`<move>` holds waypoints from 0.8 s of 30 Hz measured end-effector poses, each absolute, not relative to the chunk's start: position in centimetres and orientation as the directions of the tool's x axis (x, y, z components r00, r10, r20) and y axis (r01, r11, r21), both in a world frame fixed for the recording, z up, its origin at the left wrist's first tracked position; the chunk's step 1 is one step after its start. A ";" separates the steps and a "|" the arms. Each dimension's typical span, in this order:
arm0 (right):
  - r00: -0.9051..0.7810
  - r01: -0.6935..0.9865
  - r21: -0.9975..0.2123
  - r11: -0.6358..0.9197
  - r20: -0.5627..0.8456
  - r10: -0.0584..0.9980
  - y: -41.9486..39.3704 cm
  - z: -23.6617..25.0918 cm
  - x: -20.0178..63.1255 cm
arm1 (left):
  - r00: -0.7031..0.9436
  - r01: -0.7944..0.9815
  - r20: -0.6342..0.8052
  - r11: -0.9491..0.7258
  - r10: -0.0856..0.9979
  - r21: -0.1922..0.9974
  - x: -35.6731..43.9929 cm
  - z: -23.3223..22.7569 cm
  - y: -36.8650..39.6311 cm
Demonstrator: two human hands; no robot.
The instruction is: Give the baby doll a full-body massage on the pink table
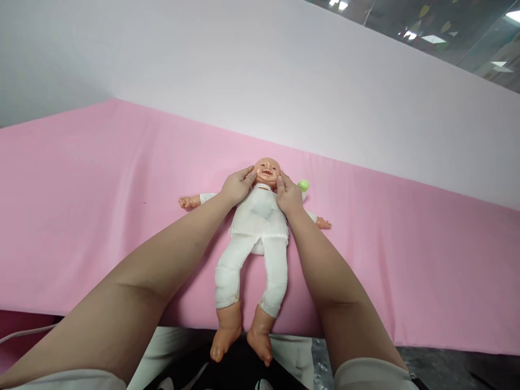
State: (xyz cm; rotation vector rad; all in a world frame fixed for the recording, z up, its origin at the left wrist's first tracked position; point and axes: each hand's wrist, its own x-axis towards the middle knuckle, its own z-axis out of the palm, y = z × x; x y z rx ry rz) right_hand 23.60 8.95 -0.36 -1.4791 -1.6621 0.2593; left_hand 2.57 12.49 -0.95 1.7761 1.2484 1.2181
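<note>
Closest to my view are the two bare forearms, reaching out from pale short sleeves at the bottom edge, with a dark garment with white stripes between them. Just past that, the bare plastic feet of the baby doll in a white cloth suit (pixel 260 227) hang over the near edge of the pink fabric-covered surface (pixel 101 179). The doll lies on its back there, legs toward me, head away, arms spread out to either side.

I have my left hand (pixel 238 187) resting on the doll's shoulder and upper chest, fingers loosely spread, with the fingertips touching the cheek on that side of the head. My right hand (pixel 289 196) mirrors it on the other shoulder, its fingertips against the opposite cheek. Neither hand is closed around anything; both are laid flat against the doll, cupping the head between them.

Just beside my right hand, partly hidden behind it, sits a small light-green rounded object (pixel 303 185); I cannot tell what it is. Behind the pink surface rises a plain pale wall (pixel 284 81).
</note>
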 end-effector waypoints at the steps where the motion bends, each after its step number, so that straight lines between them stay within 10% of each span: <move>1: 0.089 0.704 -0.659 0.263 0.450 0.889 8.8 -0.2 23.5 | 0.136 0.359 0.321 -0.349 0.937 0.866 2.6 -0.7 12.3; 24: 0.113 0.657 -0.710 0.254 0.425 0.898 9.4 -0.8 23.6 | 0.164 0.446 0.347 -0.383 0.923 0.809 2.7 -1.0 12.5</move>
